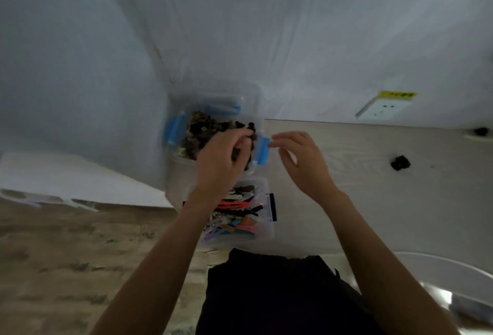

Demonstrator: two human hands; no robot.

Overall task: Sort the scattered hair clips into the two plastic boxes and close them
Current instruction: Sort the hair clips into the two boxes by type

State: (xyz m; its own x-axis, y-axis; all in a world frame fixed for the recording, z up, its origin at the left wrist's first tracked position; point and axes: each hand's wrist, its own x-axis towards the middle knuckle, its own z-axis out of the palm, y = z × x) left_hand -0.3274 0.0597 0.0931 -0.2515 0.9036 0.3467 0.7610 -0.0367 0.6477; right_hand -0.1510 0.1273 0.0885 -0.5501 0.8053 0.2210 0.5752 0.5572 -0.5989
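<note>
I see my left hand (222, 158) curled over the far box (210, 131), fingers pinching dark claw clips (202, 131) heaped inside; my right hand (301, 163) hangs loosely open, fingertips touching its blue latch (262, 149). Two clear boxes sit at the table (373, 188) edge; the near box (245, 212) holds flat coloured clips (237, 214). One dark clip (400, 163) lies apart on the wood, right
</note>
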